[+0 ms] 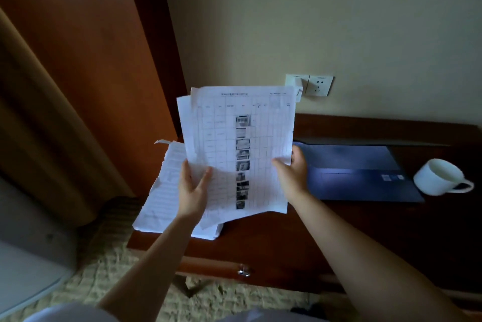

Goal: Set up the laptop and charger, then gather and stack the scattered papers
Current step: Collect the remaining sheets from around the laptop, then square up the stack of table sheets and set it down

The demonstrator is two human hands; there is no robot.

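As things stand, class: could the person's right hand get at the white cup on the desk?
Probably not at once: the right hand grips the held sheets. Once freed, likely yes; only the open laptop lies between it and the cup.

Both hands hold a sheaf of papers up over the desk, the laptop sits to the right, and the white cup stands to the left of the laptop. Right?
Not quite. The head view shows the cup right of the laptop, not left. Both hands, left and right, do hold the papers over the desk.
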